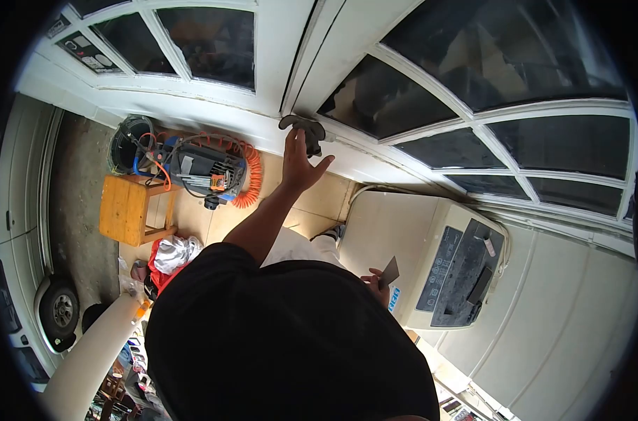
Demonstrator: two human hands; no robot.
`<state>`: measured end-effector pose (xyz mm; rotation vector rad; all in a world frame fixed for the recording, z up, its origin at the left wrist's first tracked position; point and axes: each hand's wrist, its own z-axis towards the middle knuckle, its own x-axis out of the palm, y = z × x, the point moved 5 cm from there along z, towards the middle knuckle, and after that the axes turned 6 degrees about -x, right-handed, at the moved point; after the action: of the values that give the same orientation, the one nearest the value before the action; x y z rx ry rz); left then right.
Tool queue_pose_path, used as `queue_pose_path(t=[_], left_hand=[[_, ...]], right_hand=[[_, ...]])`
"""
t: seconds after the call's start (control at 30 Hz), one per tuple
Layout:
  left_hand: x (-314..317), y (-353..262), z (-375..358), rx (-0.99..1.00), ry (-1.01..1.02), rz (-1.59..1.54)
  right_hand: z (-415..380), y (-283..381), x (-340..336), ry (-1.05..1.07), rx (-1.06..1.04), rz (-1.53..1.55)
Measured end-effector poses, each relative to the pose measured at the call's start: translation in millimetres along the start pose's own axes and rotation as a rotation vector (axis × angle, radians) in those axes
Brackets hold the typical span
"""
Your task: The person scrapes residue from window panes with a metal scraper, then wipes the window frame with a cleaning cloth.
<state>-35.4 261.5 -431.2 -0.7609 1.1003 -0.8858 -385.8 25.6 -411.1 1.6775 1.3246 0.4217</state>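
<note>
My left hand (303, 165) reaches out to the white door (280, 63). Its fingers point up at a dark fitting that looks like a door handle (310, 133), overlapping its lower part, and the thumb is stretched out to the side. Low by my body, partly hidden by my black shirt (284, 337), my right hand (375, 282) grips a thin flat grey piece (389, 272) with a pointed upper corner. That hand is beside the front of a top-loading washing machine (396, 224).
An orange coiled hose (249, 175) lies around a dark tool case (203, 168). Close by are a black bucket (126, 144) and a wooden stool (126, 210). Red and white cloths (175, 256) lie below the stool. A white column (87, 358) and a parked vehicle (24, 259) stand left.
</note>
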Motion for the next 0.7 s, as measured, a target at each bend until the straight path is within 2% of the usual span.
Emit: queue_pose_path(t=[0.03,0.1,0.17,0.23,0.3,0.33,0.37,0.4,0.43,0.47,0.6,0.63,0.7], left_hand=[[-17,-5,-4,0.07,-0.056,-0.016],[-55,-2,-10,0.019,-0.105,0.023],[-99,4,-16,0.061,-0.218,-0.01],[-142,13,-21,-0.025,-0.292,0.04],[-182,40,-23,-0.324,-0.448,-0.383],[-201,58,-27,-0.348,-0.622,-0.426],[-221,83,-29,-0.342,-0.702,-0.479],[-251,91,-31,-0.267,-0.788,-0.272],[-281,80,-30,-0.212,-0.837,-0.495],[-311,74,-34,-0.227,-0.925,-0.446],[-416,106,-55,-0.245,-1.175,-0.116],[-438,124,-64,-0.422,-1.149,0.031],[-469,156,-82,-0.818,-0.879,0.674]], right_hand=[[4,2,5,0.011,-0.002,-0.003],[13,6,15,0.032,-0.034,-0.015],[26,5,20,0.115,-0.111,-0.063],[40,-5,24,0.157,-0.071,-0.025],[75,-55,10,0.297,-0.108,0.036],[90,-72,5,0.373,-0.134,0.119],[99,-75,2,0.41,-0.129,0.104],[108,-77,-2,0.407,-0.125,0.016],[113,-77,-4,0.397,-0.123,-0.072],[112,-64,-4,0.345,-0.09,-0.223],[126,-55,6,0.382,-0.186,-0.256],[118,-37,15,0.32,-0.105,-0.252],[112,-16,37,0.264,-0.025,-0.248]])
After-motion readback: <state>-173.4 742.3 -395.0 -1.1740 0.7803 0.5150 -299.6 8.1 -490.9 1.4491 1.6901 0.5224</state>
